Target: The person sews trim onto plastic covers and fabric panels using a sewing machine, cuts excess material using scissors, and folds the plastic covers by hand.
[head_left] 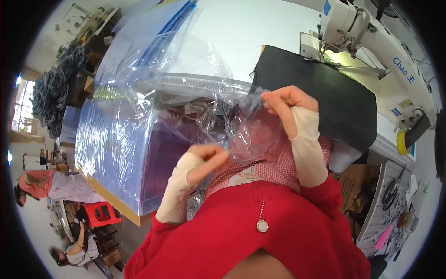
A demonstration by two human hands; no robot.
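Both of my hands pinch a crumpled sheet of clear plastic film (204,111), which hangs between them and spreads over the table edge. At its right end my right hand (291,103) is closed on the film, thumb against fingers. Lower and to the left, my left hand (206,160) holds its near edge in a closed grip. Right beside my right hand lies a black fabric piece (316,88) on the sewing table. To the left of the film stands a stack of bluish clear sheets (116,144).
A white sewing machine (390,51) stands at the upper right, with a yellow tape roll (402,142) near it. More blue sheets (144,42) lie on the white table (251,23). Two people and a red stool (100,215) are at the left.
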